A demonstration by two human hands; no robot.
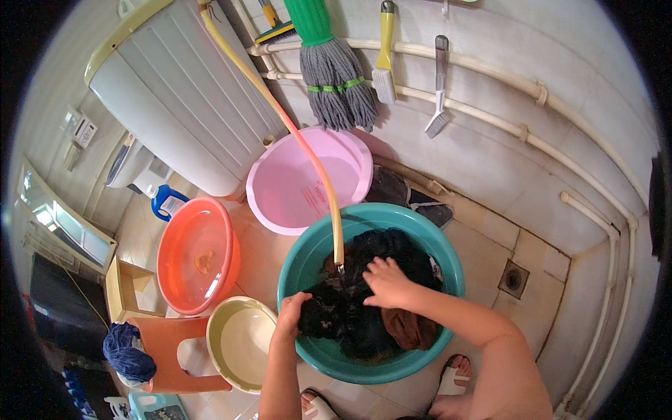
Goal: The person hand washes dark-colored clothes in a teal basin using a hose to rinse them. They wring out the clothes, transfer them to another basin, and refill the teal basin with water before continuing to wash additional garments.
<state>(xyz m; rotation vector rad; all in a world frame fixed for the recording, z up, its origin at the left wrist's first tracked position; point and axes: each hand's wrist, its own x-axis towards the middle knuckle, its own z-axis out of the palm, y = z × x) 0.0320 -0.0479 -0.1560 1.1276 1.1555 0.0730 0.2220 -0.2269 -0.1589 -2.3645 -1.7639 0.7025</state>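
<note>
A teal basin [453, 280] holds wet black clothes [385, 248] in water, with a brown piece of cloth [411, 329] at its lower right. At the basin's left side, my left hand [290, 311] is closed on a black garment [322, 308]. My right hand [386, 282] lies with fingers spread on top of the dark heap, palm down. A yellowish hose [308, 150], pinkish along its middle, hangs over the far rim. Water runs from its end onto the clothes between my hands.
A pink basin [280, 189] stands behind; an orange basin [199, 255] and a cream basin [241, 343] stand left. Beside them are an orange stool [168, 336] and a blue bottle [168, 203]. A mop [332, 84] and brushes hang on wall pipes. A floor drain [514, 278] lies right.
</note>
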